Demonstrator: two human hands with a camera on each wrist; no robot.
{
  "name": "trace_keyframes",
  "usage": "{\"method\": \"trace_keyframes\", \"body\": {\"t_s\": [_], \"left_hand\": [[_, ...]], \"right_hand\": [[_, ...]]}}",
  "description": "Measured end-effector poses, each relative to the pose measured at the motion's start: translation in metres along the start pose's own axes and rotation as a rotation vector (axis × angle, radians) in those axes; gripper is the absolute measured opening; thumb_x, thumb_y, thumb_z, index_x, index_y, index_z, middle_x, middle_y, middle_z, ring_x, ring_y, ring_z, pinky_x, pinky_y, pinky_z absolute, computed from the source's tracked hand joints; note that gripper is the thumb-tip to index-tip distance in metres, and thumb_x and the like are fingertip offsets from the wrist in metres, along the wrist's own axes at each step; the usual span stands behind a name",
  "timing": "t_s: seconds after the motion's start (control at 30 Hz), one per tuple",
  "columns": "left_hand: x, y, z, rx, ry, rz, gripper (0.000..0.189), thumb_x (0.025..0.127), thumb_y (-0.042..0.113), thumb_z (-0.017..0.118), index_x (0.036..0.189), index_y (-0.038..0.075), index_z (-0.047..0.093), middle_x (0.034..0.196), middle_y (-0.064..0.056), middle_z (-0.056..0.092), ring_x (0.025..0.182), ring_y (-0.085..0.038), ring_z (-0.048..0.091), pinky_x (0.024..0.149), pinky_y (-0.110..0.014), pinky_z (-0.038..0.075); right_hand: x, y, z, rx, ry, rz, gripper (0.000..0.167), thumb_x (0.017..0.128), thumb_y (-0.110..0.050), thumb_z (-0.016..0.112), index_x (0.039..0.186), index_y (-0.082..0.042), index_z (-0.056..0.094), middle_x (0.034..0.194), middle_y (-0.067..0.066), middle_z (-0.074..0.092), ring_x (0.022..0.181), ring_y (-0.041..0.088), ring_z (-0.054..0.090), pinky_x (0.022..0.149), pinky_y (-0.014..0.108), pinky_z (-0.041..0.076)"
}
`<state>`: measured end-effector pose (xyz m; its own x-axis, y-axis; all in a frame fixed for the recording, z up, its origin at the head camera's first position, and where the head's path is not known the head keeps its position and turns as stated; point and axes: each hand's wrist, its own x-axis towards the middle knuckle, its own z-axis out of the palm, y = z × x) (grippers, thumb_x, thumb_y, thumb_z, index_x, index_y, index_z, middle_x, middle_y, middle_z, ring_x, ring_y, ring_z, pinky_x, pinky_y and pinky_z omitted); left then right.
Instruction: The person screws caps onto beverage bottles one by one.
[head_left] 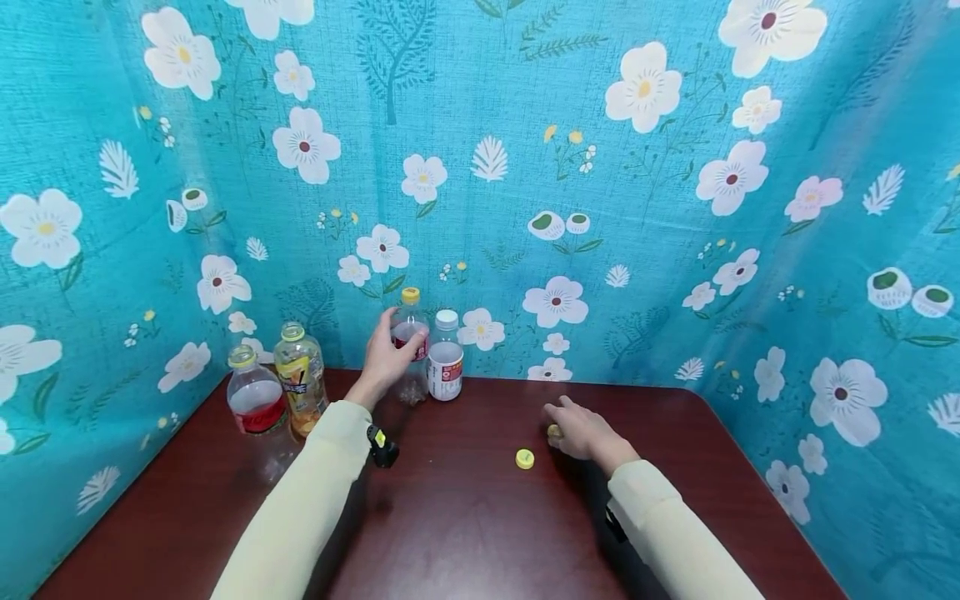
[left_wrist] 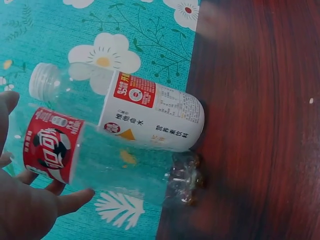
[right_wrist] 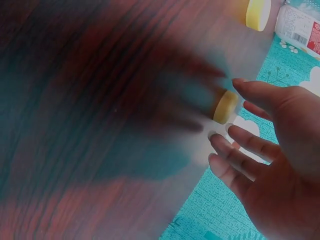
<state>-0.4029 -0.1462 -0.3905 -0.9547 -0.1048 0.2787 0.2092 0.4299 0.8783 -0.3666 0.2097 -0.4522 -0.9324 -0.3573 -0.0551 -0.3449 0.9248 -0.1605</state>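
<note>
A clear plastic cola bottle (left_wrist: 125,165) with a red label and a yellow cap (head_left: 410,295) stands upright at the back of the table. My left hand (head_left: 392,352) holds it around the label, thumb on one side and fingers on the other. Right beside it stands a clear bottle with a white label and white cap (head_left: 446,367). My right hand (head_left: 581,429) is spread low over the table. Between its thumb and fingertips, apart from them, lies a yellow bottle cap (right_wrist: 226,107). Another yellow cap (head_left: 525,459) lies just left of it.
Toward the left edge of the dark wooden table (head_left: 465,525) stand a red-labelled clear bottle (head_left: 257,400) and a yellow-labelled bottle (head_left: 301,383), both apparently without caps. A blue floral cloth (head_left: 495,250) hangs behind the table and along its sides.
</note>
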Motion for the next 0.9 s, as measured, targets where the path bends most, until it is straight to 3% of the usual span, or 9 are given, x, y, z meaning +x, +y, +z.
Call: {"method": "trace_keyframes", "body": {"t_s": [0.07, 0.13, 0.27, 0.37, 0.53, 0.77, 0.9], "left_hand": [[-0.002, 0.002, -0.002, 0.022, -0.007, 0.02, 0.079, 0.1, 0.04, 0.065, 0.161, 0.015, 0.022, 0.159, -0.02, 0.034, 0.146, -0.038, 0.034, 0.115, -0.06, 0.034], [-0.005, 0.005, -0.004, 0.047, -0.003, 0.047, 0.08, 0.1, 0.038, 0.066, 0.161, 0.013, 0.021, 0.159, -0.022, 0.034, 0.146, -0.038, 0.034, 0.115, -0.06, 0.034], [-0.015, 0.013, -0.011, 0.132, 0.019, 0.112, 0.082, 0.098, 0.032, 0.068, 0.161, 0.01, 0.019, 0.159, -0.024, 0.029, 0.147, -0.04, 0.032, 0.115, -0.06, 0.033], [-0.027, 0.021, -0.017, 0.222, 0.034, 0.174, 0.082, 0.097, 0.027, 0.07, 0.16, 0.009, 0.021, 0.157, -0.024, 0.029, 0.145, -0.041, 0.034, 0.113, -0.06, 0.036], [-0.053, 0.035, -0.032, 0.42, 0.036, 0.287, 0.073, 0.095, 0.024, 0.072, 0.156, 0.011, 0.034, 0.15, -0.02, 0.038, 0.132, -0.042, 0.044, 0.102, -0.061, 0.044], [-0.086, 0.044, -0.06, 0.709, 0.075, 0.508, 0.059, 0.094, 0.028, 0.074, 0.146, 0.01, 0.053, 0.143, -0.018, 0.05, 0.131, -0.041, 0.047, 0.099, -0.062, 0.047], [-0.105, 0.051, -0.084, 0.786, 0.144, 0.649, 0.052, 0.091, 0.026, 0.077, 0.137, 0.01, 0.06, 0.137, -0.017, 0.056, 0.125, -0.04, 0.051, 0.095, -0.061, 0.048]], "right_hand": [[0.001, -0.001, 0.001, 0.018, -0.006, -0.003, 0.041, 0.094, -0.015, 0.073, 0.133, -0.011, 0.063, 0.151, 0.029, 0.045, 0.14, 0.048, 0.043, 0.104, 0.065, 0.044], [0.003, -0.002, 0.002, 0.018, 0.0, -0.014, 0.037, 0.094, -0.014, 0.073, 0.13, -0.012, 0.066, 0.145, 0.025, 0.052, 0.134, 0.046, 0.049, 0.102, 0.064, 0.046], [0.006, -0.002, 0.004, 0.006, 0.013, -0.035, 0.027, 0.093, -0.012, 0.074, 0.12, -0.013, 0.072, 0.118, 0.012, 0.063, 0.108, 0.031, 0.06, 0.091, 0.053, 0.055], [0.009, 0.0, 0.005, 0.004, 0.02, -0.05, 0.021, 0.093, -0.01, 0.073, 0.114, -0.013, 0.073, 0.103, 0.005, 0.061, 0.092, 0.023, 0.058, 0.082, 0.047, 0.056], [0.011, 0.002, 0.007, 0.023, 0.031, -0.061, 0.014, 0.093, -0.006, 0.072, 0.105, -0.011, 0.074, 0.097, 0.004, 0.061, 0.088, 0.021, 0.055, 0.08, 0.043, 0.055], [0.013, 0.004, 0.003, 0.036, 0.014, -0.076, 0.01, 0.09, -0.003, 0.074, 0.099, -0.008, 0.073, 0.093, 0.005, 0.063, 0.087, 0.022, 0.054, 0.078, 0.042, 0.054], [0.013, 0.005, 0.003, 0.035, 0.02, -0.097, 0.01, 0.088, -0.002, 0.075, 0.095, -0.008, 0.073, 0.089, 0.004, 0.063, 0.085, 0.021, 0.054, 0.076, 0.041, 0.053]]}}
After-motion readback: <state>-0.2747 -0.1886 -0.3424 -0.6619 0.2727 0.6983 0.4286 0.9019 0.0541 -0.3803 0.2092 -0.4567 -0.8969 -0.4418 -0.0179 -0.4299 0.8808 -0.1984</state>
